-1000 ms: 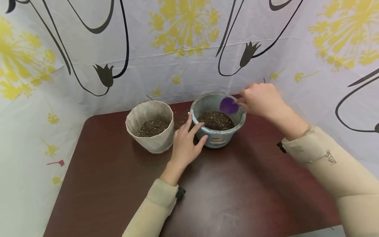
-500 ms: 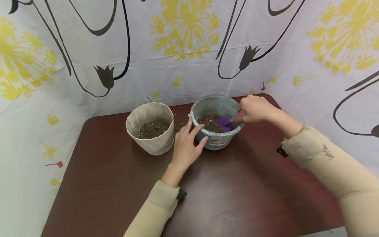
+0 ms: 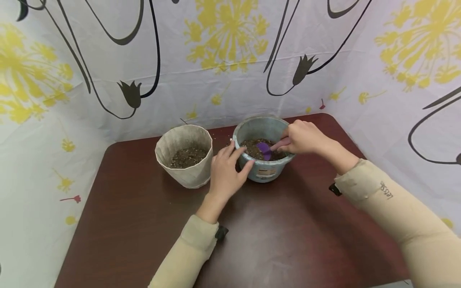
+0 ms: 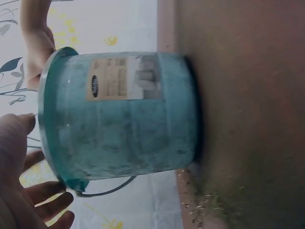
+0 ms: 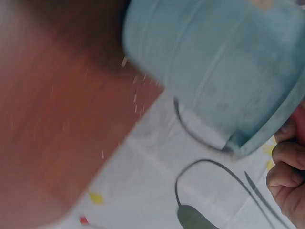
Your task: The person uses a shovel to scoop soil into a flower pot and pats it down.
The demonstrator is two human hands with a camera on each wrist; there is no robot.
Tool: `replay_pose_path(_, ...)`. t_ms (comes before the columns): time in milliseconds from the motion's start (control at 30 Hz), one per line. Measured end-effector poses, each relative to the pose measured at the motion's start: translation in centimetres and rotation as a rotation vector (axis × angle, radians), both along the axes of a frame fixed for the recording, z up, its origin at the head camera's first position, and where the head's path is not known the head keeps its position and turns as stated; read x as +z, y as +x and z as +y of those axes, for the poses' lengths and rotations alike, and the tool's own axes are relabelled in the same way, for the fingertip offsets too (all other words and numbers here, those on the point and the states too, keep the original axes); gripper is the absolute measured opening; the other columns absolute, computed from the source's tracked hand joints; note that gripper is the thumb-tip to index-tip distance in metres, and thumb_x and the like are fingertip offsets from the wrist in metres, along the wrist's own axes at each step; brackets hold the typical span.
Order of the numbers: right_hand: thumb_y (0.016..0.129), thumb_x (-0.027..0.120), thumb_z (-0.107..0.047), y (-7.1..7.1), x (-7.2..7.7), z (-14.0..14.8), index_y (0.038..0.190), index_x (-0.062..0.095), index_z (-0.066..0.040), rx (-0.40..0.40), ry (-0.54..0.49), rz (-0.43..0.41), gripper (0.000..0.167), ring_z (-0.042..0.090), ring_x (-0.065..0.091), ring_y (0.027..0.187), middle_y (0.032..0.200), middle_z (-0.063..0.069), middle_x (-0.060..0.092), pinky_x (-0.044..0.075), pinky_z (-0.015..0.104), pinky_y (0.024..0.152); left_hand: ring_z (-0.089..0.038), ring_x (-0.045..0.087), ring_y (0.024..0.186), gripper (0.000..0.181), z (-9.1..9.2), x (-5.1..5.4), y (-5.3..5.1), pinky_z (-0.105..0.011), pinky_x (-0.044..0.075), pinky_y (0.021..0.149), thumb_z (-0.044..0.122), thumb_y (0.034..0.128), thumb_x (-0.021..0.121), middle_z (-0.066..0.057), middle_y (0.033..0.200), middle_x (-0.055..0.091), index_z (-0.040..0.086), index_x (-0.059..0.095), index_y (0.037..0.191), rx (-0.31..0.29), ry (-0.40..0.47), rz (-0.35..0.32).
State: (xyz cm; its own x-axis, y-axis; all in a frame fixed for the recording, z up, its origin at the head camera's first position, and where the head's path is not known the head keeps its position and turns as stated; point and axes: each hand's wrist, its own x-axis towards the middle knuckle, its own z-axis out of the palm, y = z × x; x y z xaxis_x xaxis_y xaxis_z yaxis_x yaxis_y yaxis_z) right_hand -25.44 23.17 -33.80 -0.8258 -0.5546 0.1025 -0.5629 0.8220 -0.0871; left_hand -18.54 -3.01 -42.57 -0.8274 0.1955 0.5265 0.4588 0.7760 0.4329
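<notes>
My right hand [image 3: 304,138] grips the pinkish handle of a small trowel [image 3: 264,150], whose purple blade is down in the dark soil inside a blue-green plastic bucket [image 3: 279,170]. In the right wrist view, the curled fingers [image 5: 288,164] are beside the bucket's rim, and the blade is hidden. Over on the bucket's near left side, my left hand [image 3: 225,172] rests at the rim with spread, loosely bent fingers. The left wrist view shows a paper label [image 4: 114,78] on the bucket wall [image 4: 133,129] and its thin handle hanging down.
A whitish pleated pot [image 3: 189,176], part-filled with soil [image 3: 187,157], stands left of the bucket. Soil crumbs [image 4: 205,205] lie on the dark red-brown table [image 3: 144,224] between them. Behind hangs a white cloth [image 3: 165,104] with yellow and grey flower prints.
My right hand has lowered the trowel from above the bucket's right side into the soil and pushed it leftward. The left hand stays at the rim.
</notes>
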Motion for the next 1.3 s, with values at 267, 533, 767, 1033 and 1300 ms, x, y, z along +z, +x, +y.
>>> replay_pose_path(267, 0.083, 0.085, -0.025, -0.1, -1.3, 1.2, 0.090, 0.084, -0.010, -0.014, -0.250, -0.084, 0.017, 0.011, 0.059, 0.058, 0.071, -0.001, 0.074, 0.046, 0.031, 0.051, -0.026, 0.061, 0.123, 0.049, 0.1, 1.1, -0.2, -0.047, 0.048, 0.096, 0.056, 0.0920, 0.068, -0.011, 0.138, 0.063, 0.016, 0.076, 0.118, 0.073, 0.018, 0.007)
replay_pose_path(533, 0.082, 0.086, -0.030, 0.4, -1.4, 2.2, 0.089, 0.085, -0.015, -0.061, -0.376, -0.103, 0.017, 0.004, 0.052, 0.055, 0.076, -0.004, 0.076, 0.040, 0.024, 0.049, -0.026, 0.060, 0.124, 0.049, 0.3, 1.2, -0.2, -0.047, 0.046, 0.098, 0.057, 0.0915, 0.068, -0.010, 0.139, 0.063, 0.017, 0.076, 0.118, 0.083, 0.006, 0.009)
replay_pose_path(767, 0.082, 0.086, -0.037, 0.9, -1.9, 3.3, 0.096, 0.084, -0.026, -0.183, -0.510, -0.215, 0.018, 0.003, 0.050, 0.054, 0.084, -0.006, 0.078, 0.039, 0.025, 0.048, -0.027, 0.060, 0.124, 0.049, 0.4, 1.1, -0.2, -0.048, 0.046, 0.098, 0.058, 0.0915, 0.068, -0.009, 0.139, 0.062, 0.018, 0.076, 0.119, 0.087, -0.002, 0.003)
replay_pose_path(1033, 0.080, 0.084, -0.050, 1.6, -2.5, 4.9, 0.100, 0.083, -0.032, -0.293, -0.637, -0.286, 0.027, 0.005, 0.048, 0.058, 0.085, -0.008, 0.078, 0.038, 0.027, 0.050, -0.026, 0.059, 0.125, 0.050, 0.5, 1.0, 0.0, -0.049, 0.046, 0.097, 0.059, 0.0919, 0.066, -0.006, 0.142, 0.061, 0.019, 0.075, 0.120, 0.100, 0.000, -0.027)
replay_pose_path(1300, 0.079, 0.081, -0.057, 2.4, -2.5, 6.1, 0.102, 0.083, -0.033, -0.353, -0.674, -0.300, 0.033, 0.004, 0.052, 0.066, 0.078, -0.005, 0.075, 0.043, 0.026, 0.057, -0.024, 0.059, 0.126, 0.051, 0.4, 1.2, 0.0, -0.048, 0.045, 0.098, 0.060, 0.0929, 0.064, -0.005, 0.142, 0.060, 0.021, 0.074, 0.123, 0.103, -0.015, -0.045)
